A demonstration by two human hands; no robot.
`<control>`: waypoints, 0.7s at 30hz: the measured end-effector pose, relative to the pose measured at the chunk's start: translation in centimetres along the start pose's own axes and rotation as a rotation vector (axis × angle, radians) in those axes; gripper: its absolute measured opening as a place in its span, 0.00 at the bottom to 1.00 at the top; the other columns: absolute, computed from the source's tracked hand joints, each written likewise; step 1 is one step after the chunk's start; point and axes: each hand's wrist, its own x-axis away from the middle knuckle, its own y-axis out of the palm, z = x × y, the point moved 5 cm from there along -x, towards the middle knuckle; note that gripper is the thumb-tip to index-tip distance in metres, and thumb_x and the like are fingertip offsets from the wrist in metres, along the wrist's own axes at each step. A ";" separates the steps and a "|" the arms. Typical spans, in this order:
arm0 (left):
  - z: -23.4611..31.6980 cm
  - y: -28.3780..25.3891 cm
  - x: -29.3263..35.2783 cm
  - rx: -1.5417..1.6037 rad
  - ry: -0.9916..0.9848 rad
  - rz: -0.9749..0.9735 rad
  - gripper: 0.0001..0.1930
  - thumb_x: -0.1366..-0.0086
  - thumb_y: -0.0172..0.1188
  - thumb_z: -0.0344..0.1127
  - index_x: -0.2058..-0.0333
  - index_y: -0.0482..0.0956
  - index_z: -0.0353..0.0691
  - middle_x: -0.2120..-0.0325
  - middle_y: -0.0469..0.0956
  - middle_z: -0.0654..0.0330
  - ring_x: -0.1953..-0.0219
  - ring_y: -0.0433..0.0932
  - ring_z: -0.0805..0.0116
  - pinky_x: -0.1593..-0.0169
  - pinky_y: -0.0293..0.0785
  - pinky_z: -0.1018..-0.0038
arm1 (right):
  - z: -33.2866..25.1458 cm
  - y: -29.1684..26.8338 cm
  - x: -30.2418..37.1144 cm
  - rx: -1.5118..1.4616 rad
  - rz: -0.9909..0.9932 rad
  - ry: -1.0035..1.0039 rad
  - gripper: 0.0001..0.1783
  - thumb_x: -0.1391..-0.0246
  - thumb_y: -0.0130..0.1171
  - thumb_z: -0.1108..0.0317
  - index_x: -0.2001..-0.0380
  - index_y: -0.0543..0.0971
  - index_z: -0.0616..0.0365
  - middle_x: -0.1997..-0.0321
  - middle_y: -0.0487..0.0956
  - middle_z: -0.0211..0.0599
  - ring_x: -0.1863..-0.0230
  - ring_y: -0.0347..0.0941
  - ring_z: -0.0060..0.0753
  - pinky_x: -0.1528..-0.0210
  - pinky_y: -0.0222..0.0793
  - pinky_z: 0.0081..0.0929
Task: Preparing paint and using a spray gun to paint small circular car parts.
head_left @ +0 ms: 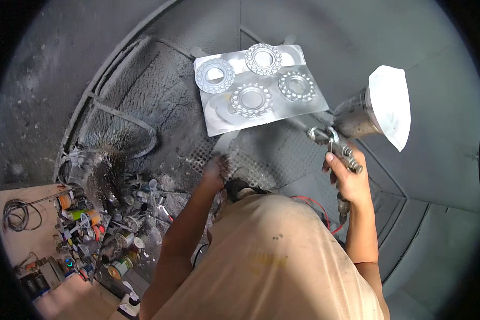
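My right hand (351, 173) is wrapped round a metal spray gun (333, 143), its nozzle toward the board's lower right edge. A grey cup (356, 116) sits on the gun, topped by a white paper-like cone (390, 106). Faint mist shows in front of the nozzle. On a silver-coated flat board (218, 124) lie several round, scalloped ornaments, including a silver one (250, 100) and a paler one (215, 76). My left hand (216, 168) is closed at the lower end of a pale strip (227, 142) that runs under the board; its darkened fingers are partly blurred.
Paint-crusted grey booth walls (421, 48) surround the work. A bent metal frame (125, 114) stands at left. Cluttered cans and cups (125, 240) fill the lower left, beside a coiled black cable (21, 214). A red hose (322, 208) loops near my right forearm.
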 end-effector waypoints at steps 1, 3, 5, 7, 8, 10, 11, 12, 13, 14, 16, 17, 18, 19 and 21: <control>-1.4 0.3 0.4 -0.067 -0.068 0.033 0.15 0.24 0.51 0.43 0.56 0.75 0.35 0.70 0.79 0.58 0.69 0.79 0.60 0.65 0.77 0.66 | -0.5 0.6 0.6 -0.051 -0.015 0.008 0.23 0.40 0.65 0.64 0.44 0.78 0.65 0.74 0.80 0.33 0.75 0.75 0.21 0.79 0.67 0.21; -3.6 1.3 1.6 -0.095 -0.119 -0.052 0.14 0.26 0.53 0.42 0.55 0.76 0.37 0.67 0.79 0.60 0.67 0.79 0.66 0.64 0.77 0.71 | -0.4 1.1 2.0 -0.154 -0.055 0.022 0.29 0.40 0.65 0.67 0.37 0.74 0.64 0.70 0.80 0.32 0.72 0.76 0.21 0.77 0.68 0.20; -5.4 3.1 3.1 -0.124 -0.187 -0.129 0.13 0.27 0.56 0.41 0.54 0.77 0.39 0.65 0.79 0.62 0.65 0.78 0.72 0.63 0.77 0.76 | 0.0 1.3 2.4 -0.186 -0.075 0.038 0.29 0.40 0.65 0.67 0.37 0.73 0.64 0.69 0.80 0.32 0.71 0.77 0.21 0.77 0.69 0.19; -5.0 5.3 5.3 -0.624 -0.102 -0.164 0.12 0.28 0.57 0.40 0.55 0.77 0.37 0.67 0.79 0.60 0.65 0.78 0.72 0.61 0.76 0.73 | -0.1 1.7 3.0 -0.237 -0.057 0.018 0.29 0.40 0.66 0.65 0.38 0.74 0.64 0.71 0.79 0.31 0.73 0.75 0.20 0.76 0.68 0.20; -6.0 4.2 4.1 -0.626 -0.111 -0.158 0.12 0.28 0.57 0.40 0.55 0.77 0.37 0.67 0.79 0.60 0.65 0.78 0.72 0.61 0.76 0.73 | 0.6 1.4 3.0 -0.241 -0.059 0.029 0.29 0.40 0.66 0.65 0.38 0.74 0.64 0.71 0.79 0.31 0.73 0.75 0.20 0.76 0.68 0.20; -6.6 3.7 2.5 -0.980 0.167 -0.392 0.12 0.29 0.58 0.40 0.56 0.76 0.36 0.69 0.78 0.60 0.65 0.76 0.71 0.58 0.74 0.70 | 1.7 0.8 3.2 -0.046 -0.098 0.037 0.26 0.40 0.66 0.65 0.40 0.76 0.64 0.75 0.78 0.29 0.77 0.72 0.20 0.77 0.66 0.21; -6.7 3.4 2.3 -1.104 0.164 -0.391 0.14 0.30 0.60 0.40 0.55 0.76 0.34 0.67 0.79 0.59 0.65 0.75 0.69 0.56 0.73 0.68 | 2.2 0.8 3.7 -0.033 -0.039 0.039 0.24 0.39 0.65 0.66 0.42 0.78 0.65 0.79 0.76 0.28 0.79 0.70 0.19 0.77 0.64 0.21; -6.4 3.7 2.6 -1.109 0.154 -0.397 0.14 0.30 0.60 0.40 0.55 0.76 0.34 0.67 0.79 0.59 0.65 0.75 0.69 0.56 0.73 0.68 | 2.2 0.8 4.2 -0.035 -0.033 0.049 0.24 0.39 0.65 0.66 0.42 0.78 0.65 0.79 0.76 0.28 0.79 0.70 0.19 0.77 0.64 0.21; -6.1 3.8 2.9 -1.108 0.146 -0.404 0.16 0.31 0.61 0.41 0.54 0.76 0.34 0.66 0.80 0.58 0.63 0.76 0.69 0.55 0.74 0.68 | 1.8 0.9 4.5 -0.051 -0.034 0.059 0.24 0.39 0.65 0.66 0.41 0.77 0.64 0.78 0.76 0.28 0.78 0.70 0.19 0.76 0.65 0.20; -5.7 4.0 3.3 -1.106 0.138 -0.412 0.17 0.32 0.62 0.41 0.52 0.77 0.34 0.64 0.81 0.57 0.62 0.77 0.68 0.54 0.74 0.67 | 1.7 1.1 4.9 -0.066 -0.035 0.068 0.25 0.39 0.65 0.67 0.40 0.77 0.63 0.76 0.77 0.28 0.77 0.71 0.18 0.74 0.65 0.20; -4.4 4.0 5.0 -1.156 0.156 -0.293 0.19 0.34 0.63 0.42 0.51 0.78 0.33 0.60 0.82 0.55 0.58 0.79 0.66 0.50 0.75 0.67 | 2.3 1.3 5.7 -0.139 -0.049 0.047 0.27 0.39 0.65 0.67 0.38 0.76 0.61 0.71 0.79 0.28 0.74 0.72 0.18 0.72 0.67 0.19; -3.7 3.7 5.7 -1.176 0.150 -0.236 0.20 0.34 0.63 0.43 0.51 0.78 0.32 0.59 0.83 0.54 0.57 0.80 0.65 0.49 0.75 0.67 | 2.7 1.6 6.1 -0.189 -0.099 0.070 0.29 0.40 0.64 0.68 0.36 0.73 0.64 0.70 0.80 0.32 0.72 0.73 0.19 0.74 0.67 0.18; -3.1 3.3 6.1 -1.193 0.143 -0.183 0.22 0.35 0.62 0.44 0.51 0.79 0.32 0.58 0.83 0.53 0.55 0.80 0.63 0.48 0.75 0.67 | 2.8 1.8 6.6 -0.235 -0.148 0.094 0.32 0.40 0.64 0.69 0.34 0.70 0.67 0.68 0.81 0.35 0.71 0.74 0.19 0.77 0.67 0.17; -3.1 2.7 5.9 -1.204 0.129 -0.183 0.21 0.37 0.62 0.42 0.52 0.80 0.32 0.57 0.83 0.53 0.55 0.81 0.61 0.49 0.75 0.68 | 3.0 1.5 6.9 -0.237 -0.140 0.100 0.32 0.40 0.64 0.69 0.34 0.70 0.67 0.68 0.81 0.35 0.71 0.74 0.19 0.77 0.67 0.17; -3.2 0.8 5.1 -1.119 0.036 -0.163 0.19 0.37 0.61 0.40 0.51 0.80 0.34 0.57 0.83 0.54 0.56 0.81 0.61 0.51 0.76 0.67 | 3.5 1.1 7.5 -0.185 -0.164 0.121 0.29 0.40 0.63 0.70 0.36 0.73 0.63 0.65 0.81 0.32 0.69 0.73 0.19 0.67 0.69 0.20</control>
